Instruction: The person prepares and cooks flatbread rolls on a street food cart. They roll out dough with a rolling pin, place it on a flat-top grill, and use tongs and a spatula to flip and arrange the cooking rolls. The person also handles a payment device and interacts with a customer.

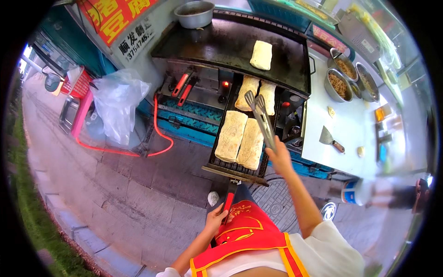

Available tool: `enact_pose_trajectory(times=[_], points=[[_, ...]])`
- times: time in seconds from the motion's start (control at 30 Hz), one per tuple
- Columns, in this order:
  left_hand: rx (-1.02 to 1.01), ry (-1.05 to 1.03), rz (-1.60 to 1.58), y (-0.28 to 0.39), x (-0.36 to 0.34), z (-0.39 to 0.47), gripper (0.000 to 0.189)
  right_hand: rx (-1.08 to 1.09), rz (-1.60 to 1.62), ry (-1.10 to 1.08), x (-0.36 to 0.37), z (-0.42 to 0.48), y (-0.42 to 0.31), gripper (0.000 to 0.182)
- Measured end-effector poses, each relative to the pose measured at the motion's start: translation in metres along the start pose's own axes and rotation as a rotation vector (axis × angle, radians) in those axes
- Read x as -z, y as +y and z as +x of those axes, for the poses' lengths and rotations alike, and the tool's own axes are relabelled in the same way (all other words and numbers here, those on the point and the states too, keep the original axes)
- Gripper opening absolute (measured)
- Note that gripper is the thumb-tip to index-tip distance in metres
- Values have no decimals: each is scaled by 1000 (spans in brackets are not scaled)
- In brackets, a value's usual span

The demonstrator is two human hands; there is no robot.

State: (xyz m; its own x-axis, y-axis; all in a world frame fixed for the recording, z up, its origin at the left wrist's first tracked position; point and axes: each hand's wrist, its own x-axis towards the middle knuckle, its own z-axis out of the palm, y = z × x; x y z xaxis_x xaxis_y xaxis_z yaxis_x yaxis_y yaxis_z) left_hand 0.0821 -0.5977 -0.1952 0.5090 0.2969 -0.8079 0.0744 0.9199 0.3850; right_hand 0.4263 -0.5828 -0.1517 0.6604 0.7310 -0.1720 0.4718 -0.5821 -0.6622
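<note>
My left hand grips the red and black handle of a pulled-out grill drawer. In my right hand are metal tongs, their slotted tips apart and over the rear flatbreads. Two browned rectangular flatbreads, one on the left and one on the right, lie side by side near the drawer's front. Behind them, two more, one left and one right, sit partly under the griddle. A paler piece of dough rests on the black griddle above.
Metal bowls of minced filling stand on the white counter to the right, with a wooden-handled scraper. A metal pot sits at the griddle's far left. An orange hose runs to the ground beside a plastic bag.
</note>
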Motion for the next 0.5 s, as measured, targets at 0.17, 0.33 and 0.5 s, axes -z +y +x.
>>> enact_pose_trajectory(times=[0.17,0.33,0.5], points=[[-11,8,-33,-3,1,2,53,-83,-72,89,-53,15,-42,67],[-37,-17,-31,-8,5,3,55,-366,726,-209,-46,18,-42,42],[-40,-39,-12,-2,0,0,52,-416,1050,-207,-58,73,-17,30]])
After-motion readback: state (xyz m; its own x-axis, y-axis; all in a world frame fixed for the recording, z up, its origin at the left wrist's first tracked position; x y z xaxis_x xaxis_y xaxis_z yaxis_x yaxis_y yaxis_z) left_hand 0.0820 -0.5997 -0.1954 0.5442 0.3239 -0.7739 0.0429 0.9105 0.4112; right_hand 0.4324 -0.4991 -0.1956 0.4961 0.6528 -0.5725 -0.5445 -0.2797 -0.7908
